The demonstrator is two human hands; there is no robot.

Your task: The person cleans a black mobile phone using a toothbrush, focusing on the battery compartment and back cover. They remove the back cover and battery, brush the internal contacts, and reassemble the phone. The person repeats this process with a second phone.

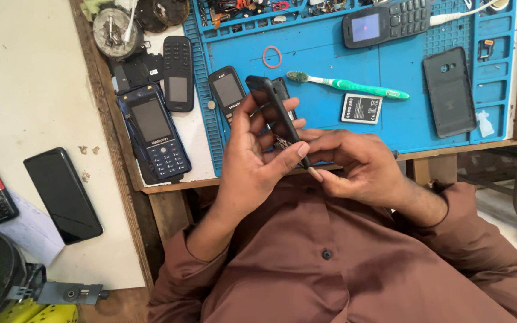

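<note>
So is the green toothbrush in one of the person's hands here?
No, the green toothbrush lies on the blue mat, apart from both hands, which hold a dark phone.

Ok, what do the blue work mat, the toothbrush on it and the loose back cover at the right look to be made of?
Blue work mat: likely silicone or soft rubber, matte, with moulded trays and ribbed grid sections.
Toothbrush: glossy plastic handle in green and white, green bristles, probably nylon.
Back cover: looks like dark matte plastic, thin, with a camera cutout; the finish cannot be told more closely.
</note>
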